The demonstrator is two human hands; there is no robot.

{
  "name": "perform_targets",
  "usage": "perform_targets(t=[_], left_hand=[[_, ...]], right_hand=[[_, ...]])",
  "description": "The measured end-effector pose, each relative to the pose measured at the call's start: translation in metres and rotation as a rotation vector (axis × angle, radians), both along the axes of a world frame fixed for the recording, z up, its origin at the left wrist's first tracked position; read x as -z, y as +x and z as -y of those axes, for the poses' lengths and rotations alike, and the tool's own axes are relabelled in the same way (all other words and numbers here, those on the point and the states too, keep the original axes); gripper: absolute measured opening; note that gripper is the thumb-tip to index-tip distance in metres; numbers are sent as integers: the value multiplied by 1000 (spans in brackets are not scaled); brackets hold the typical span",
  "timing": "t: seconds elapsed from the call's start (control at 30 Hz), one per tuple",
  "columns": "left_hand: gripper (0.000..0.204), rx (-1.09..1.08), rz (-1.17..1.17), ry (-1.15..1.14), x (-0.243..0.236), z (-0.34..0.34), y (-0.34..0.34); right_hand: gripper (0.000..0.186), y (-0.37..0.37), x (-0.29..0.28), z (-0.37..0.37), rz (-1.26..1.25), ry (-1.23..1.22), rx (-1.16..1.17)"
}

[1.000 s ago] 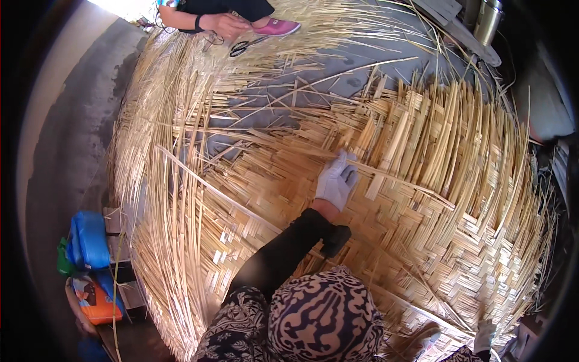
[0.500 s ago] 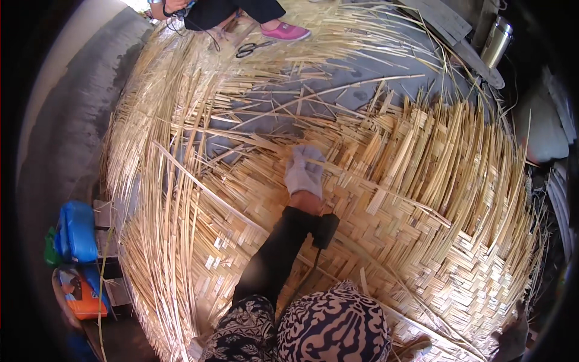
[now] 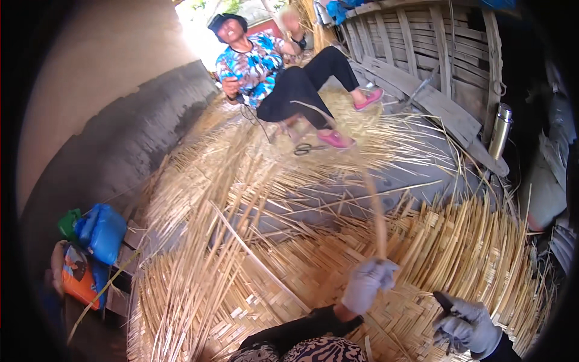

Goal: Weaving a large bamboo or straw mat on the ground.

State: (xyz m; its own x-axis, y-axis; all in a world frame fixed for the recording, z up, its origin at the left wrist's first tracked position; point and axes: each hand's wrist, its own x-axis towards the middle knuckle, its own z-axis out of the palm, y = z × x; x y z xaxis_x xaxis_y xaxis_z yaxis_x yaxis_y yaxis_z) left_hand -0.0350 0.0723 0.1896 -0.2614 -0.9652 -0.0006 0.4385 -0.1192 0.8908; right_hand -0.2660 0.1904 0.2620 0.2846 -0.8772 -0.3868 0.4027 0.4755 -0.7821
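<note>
My left hand, in a pale glove, is closed around one end of a flat reed strip. Blurred by motion, the strip points away from me above the mat. Lower right, my right hand wears a grey glove with its fingers curled. A short dark object juts from its thumb side; its kind cannot be made out. Beneath both hands spreads a large mat in a zigzag weave, with unwoven reed ends fanning along its far and right edges.
Loose long strips lie over the mat's left side. Ahead, a co-worker sits beside black-handled scissors. Blue and orange bags stand at left. A steel flask and wooden planks are at right.
My view has tilted up, bringing the co-worker into sight. My left hand has moved right and raises a strip. My right hand has come into view at lower right.
</note>
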Motion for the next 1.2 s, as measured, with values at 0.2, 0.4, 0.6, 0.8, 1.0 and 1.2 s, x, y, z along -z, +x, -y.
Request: perform_targets(t=[0.2,0.4,0.6,0.8,1.0,1.2], left_hand=[[21,442,208,-166,-14,-17,-21],[22,501,251,-162,-6,-24,-47],[24,622,245,96,-1,-31,-67],[13,446,576,-1052,-40,-10,-49],[27,-861,30,-56,-21,88,29],[23,312,452,343,39,29,-7]], right_hand=[[60,34,-31,32,-295,-224,-24],[49,22,5,31,-741,-697,-80],[39,8,87,28,-1474,-1035,127],[36,-117,168,-5,-623,-150,776],[21,-13,138,-33,-162,-87,988],[21,-21,170,-77,324,246,843]])
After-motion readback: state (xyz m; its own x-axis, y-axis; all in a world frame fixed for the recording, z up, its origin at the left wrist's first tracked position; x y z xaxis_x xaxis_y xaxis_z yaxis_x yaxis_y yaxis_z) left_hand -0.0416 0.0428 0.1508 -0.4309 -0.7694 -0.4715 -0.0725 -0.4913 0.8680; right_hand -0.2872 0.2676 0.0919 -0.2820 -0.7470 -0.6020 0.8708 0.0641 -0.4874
